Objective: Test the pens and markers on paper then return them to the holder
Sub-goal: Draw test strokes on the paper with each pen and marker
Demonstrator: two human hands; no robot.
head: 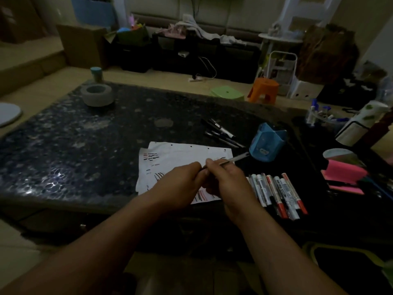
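Observation:
A white sheet of paper (180, 155) with black and red test strokes lies on the dark table (85, 135). Both hands meet above it. My right hand (227, 177) grips a thin pen (237, 158) whose far end points toward the blue holder (266, 142). My left hand (180, 184) pinches the pen's near end; that end is hidden between the fingers. The holder lies tipped on its side just right of the paper. Several black pens (221, 133) lie beyond the paper. A row of several markers (278, 194) with red and black caps lies right of my right hand.
A grey tape roll (97, 95) sits at the table's far left. Pink sticky notes (344, 175) and a cup (338, 154) are at the right edge, with a clear holder of pens (321, 114) behind. Orange stool (264, 90) and green stool (226, 93) stand on the floor beyond.

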